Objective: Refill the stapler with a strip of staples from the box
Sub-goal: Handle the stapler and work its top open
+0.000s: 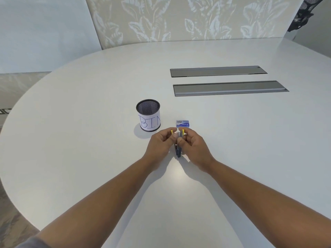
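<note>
A small grey stapler (179,151) with yellow tips stands between my hands on the white table (89,140), its two halves spread apart at the far end. My left hand (161,142) grips the left half with curled fingers, and my right hand (192,142) pinches the right half. Just beyond the hands lies a small blue box of staples (182,123), which looks closed. No strip of staples shows in either hand.
A black mesh cup (148,115) with a paper label reading "BIN" stands left of the box. Two long grey cable flaps (229,88) are set into the table farther back on the right. The table's curved edge runs along the left.
</note>
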Available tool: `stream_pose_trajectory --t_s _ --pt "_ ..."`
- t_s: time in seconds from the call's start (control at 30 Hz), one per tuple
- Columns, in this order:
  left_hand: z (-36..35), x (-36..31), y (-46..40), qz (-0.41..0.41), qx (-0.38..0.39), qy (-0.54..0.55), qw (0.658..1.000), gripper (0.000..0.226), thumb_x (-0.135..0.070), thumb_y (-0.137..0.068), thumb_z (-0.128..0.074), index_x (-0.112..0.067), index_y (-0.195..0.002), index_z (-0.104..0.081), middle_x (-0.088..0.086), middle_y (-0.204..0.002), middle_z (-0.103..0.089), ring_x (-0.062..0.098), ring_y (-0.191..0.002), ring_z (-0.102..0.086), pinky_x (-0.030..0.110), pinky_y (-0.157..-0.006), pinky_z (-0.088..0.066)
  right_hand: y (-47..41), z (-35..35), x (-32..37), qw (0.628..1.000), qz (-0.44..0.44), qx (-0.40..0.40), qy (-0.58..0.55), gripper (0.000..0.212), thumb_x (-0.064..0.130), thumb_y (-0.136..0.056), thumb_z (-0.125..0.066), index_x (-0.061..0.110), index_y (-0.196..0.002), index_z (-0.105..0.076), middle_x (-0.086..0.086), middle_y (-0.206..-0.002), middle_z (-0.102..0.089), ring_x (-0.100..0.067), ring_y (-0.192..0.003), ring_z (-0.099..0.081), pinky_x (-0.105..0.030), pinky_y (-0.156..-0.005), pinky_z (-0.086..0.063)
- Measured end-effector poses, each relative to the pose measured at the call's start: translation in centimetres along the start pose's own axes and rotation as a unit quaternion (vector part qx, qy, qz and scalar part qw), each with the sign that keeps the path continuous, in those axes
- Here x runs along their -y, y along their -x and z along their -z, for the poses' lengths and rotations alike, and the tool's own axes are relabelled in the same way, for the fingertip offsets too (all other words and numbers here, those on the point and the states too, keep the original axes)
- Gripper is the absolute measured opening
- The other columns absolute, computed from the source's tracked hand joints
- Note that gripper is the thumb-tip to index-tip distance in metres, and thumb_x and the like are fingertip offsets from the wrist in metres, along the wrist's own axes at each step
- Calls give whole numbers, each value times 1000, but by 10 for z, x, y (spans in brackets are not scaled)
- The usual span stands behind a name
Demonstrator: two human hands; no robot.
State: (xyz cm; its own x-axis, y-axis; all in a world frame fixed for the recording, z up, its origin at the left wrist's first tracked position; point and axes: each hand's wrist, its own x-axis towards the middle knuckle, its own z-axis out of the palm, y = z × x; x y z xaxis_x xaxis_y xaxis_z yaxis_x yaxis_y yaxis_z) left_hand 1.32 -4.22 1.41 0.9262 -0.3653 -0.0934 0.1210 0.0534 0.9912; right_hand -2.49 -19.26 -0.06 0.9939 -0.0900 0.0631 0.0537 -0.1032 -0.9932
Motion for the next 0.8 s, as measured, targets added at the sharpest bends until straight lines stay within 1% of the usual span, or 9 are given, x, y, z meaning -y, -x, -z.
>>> stream_pose_trajectory --t_s 0.13,0.27,0.33,0.4,0.47,0.57,0.63,0.7,0.8 --pt "7 3 -1 -7 31 9 999 28 -20 -101 -62 -19 -127 -70 10 -103 -76 19 -99 -69 38 -98 -54 0 -3 -3 1000 -10 10 -1 31 25 -106 -49 31 -136 -56 7 -93 -70 -16 -87 -66 -34 -83 -54" --pt "9 1 3 -18 38 23 999 29 -9 -102 -57 -24 -121 -73 10 -114 -74 17 -102 -67 28 -96 -53 3 -8 -4 999 -8 40 12 39 42 -101 -50 42 -139 -50 3 -115 -67 -19 -102 -63 -46 -103 -48" --pt "12 1 2 -14 47 33 998 31 -8 -102 -58 -23 -125 -71 17 -118 -74 20 -102 -66 32 -97 -53 2 -8 -2 999 -3 42 31 37 44 -101 -50 50 -137 -48 3 -122 -67 -16 -108 -64 -43 -105 -48" --pt "16 3 1 -10 53 45 998 33 -8 -102 -59 -20 -130 -69 21 -122 -72 22 -102 -65 38 -102 -51 3 -8 -1 998 2 38 53 42 52 -96 -52 57 -136 -44 3 -119 -69 -15 -107 -65 -41 -104 -49" --pt "18 5 0 -9 58 49 997 34 -7 -101 -59 -14 -134 -67 16 -119 -74 22 -101 -67 35 -99 -53 3 -7 -2 995 15 33 88 45 47 -97 -55 51 -140 -41 2 -112 -68 -17 -103 -66 -40 -100 -52" --pt "19 6 -3 7 57 79 995 31 -6 -103 -55 -8 -131 -68 14 -119 -74 23 -106 -70 32 -98 -55 4 -5 -4 985 54 24 160 54 39 -97 -60 31 -147 -41 5 -104 -60 -19 -88 -62 -41 -89 -55" --pt "21 4 -4 29 50 111 992 28 -8 -105 -50 -7 -123 -72 15 -113 -75 24 -105 -70 32 -98 -56 3 -2 -4 970 86 14 225 60 46 -93 -62 24 -146 -45 8 -110 -57 -10 -91 -58 -35 -87 -53" --pt "23 2 -5 44 39 117 991 29 -11 -106 -47 -6 -116 -74 15 -107 -74 24 -102 -67 30 -93 -57 0 -1 -3 956 116 14 269 54 48 -93 -62 25 -140 -51 9 -113 -55 -4 -97 -54 -34 -87 -51" --pt "28 1 -5 45 43 112 992 29 -11 -106 -49 1 -120 -71 21 -111 -73 26 -102 -69 28 -88 -60 -2 -2 -4 939 149 15 309 41 45 -94 -62 27 -130 -56 7 -115 -55 -7 -104 -55 -38 -88 -53"
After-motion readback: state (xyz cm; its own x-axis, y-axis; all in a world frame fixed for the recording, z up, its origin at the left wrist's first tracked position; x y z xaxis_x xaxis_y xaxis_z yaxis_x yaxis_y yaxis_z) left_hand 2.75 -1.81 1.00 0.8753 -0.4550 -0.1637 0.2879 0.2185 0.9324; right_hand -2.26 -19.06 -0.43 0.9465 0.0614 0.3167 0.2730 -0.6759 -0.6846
